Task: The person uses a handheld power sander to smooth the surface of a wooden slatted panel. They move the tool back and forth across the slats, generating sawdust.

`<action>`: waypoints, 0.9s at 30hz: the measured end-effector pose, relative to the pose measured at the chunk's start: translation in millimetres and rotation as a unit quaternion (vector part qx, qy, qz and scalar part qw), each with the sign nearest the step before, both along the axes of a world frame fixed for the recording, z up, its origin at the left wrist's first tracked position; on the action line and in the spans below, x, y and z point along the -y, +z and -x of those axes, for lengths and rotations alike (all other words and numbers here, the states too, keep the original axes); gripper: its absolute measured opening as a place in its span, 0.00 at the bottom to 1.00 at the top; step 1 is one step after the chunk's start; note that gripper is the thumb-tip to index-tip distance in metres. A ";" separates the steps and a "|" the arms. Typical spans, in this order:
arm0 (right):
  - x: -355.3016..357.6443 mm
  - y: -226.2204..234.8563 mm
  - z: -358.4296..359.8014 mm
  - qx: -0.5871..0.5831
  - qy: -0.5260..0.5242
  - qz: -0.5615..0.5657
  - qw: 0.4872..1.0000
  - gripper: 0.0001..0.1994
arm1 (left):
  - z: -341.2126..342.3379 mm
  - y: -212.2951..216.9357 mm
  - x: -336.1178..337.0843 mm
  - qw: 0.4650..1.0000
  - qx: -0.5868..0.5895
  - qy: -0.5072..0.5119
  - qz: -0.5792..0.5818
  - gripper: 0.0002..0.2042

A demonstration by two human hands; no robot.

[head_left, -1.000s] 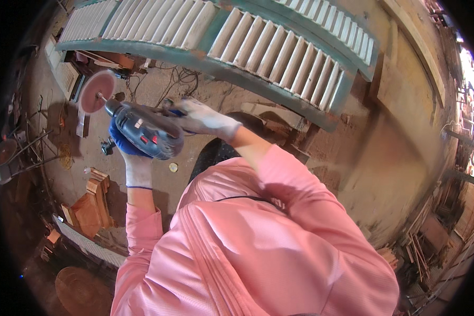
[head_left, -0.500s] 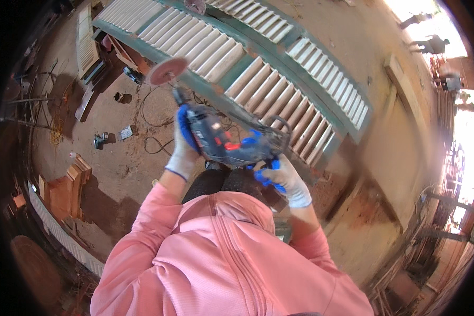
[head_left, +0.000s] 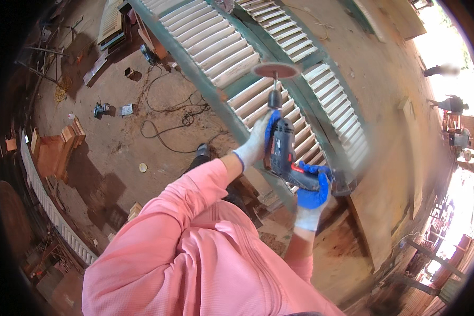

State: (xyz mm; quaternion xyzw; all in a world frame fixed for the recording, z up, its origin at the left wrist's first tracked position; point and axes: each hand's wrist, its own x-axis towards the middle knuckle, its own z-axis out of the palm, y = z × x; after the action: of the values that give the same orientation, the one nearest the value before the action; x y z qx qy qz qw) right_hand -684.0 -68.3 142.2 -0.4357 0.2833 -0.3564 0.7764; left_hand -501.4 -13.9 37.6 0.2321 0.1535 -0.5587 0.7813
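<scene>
Both my gloved hands hold a dark power drill with red trim and a round reddish sanding disc in its chuck. My left hand wraps around the drill's front body, just behind the chuck. Around the rear handle, my right hand is closed, its blue-coated fingers near the trigger area. The disc is over a green-framed louvered shutter with pale slats; whether it touches the surface, I cannot tell. Part of the shutter is hidden behind the drill and my hands.
A black cord lies looped on the dirt floor to the left. Beyond it are a small dark power tool and a stack of wooden pieces. Long boards lie at right. Several people stand near the bright opening, far right.
The drill has moved right and turned so its disc points away from me, over the shutter. Both hands went with it, still gripping, and the view has shifted.
</scene>
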 end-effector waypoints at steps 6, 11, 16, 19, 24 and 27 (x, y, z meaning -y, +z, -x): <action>27.0 -33.4 -101.2 0.024 -0.027 -0.109 0.993 0.04 | -95.0 -28.5 22.2 1.000 0.003 -0.008 0.017 0.23; 27.9 -62.9 -150.3 -0.008 -0.037 -0.100 0.994 0.05 | -136.6 -64.5 17.8 1.000 -0.010 0.011 0.012 0.24; 33.9 -74.8 -159.0 -0.015 -0.016 -0.090 0.996 0.06 | -138.5 -71.8 11.0 0.999 -0.003 0.037 -0.011 0.24; 34.9 -68.9 -167.1 -0.020 -0.004 -0.097 0.995 0.06 | -138.7 -77.9 5.6 0.998 -0.006 0.065 -0.006 0.24; 43.1 -67.1 -167.1 -0.002 0.021 -0.100 0.995 0.05 | -135.3 -60.8 4.8 0.997 -0.030 0.072 0.000 0.25; 48.1 -61.4 -171.0 -0.022 0.049 -0.091 0.994 0.05 | -128.7 -56.5 -1.8 0.993 -0.052 0.110 0.012 0.25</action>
State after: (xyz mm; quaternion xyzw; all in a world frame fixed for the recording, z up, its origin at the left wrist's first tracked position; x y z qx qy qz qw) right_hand -512.9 -116.4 80.7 -0.3843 0.3102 -0.2813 0.8228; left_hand -372.7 -12.1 -18.9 0.1752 0.2121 -0.4827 0.8315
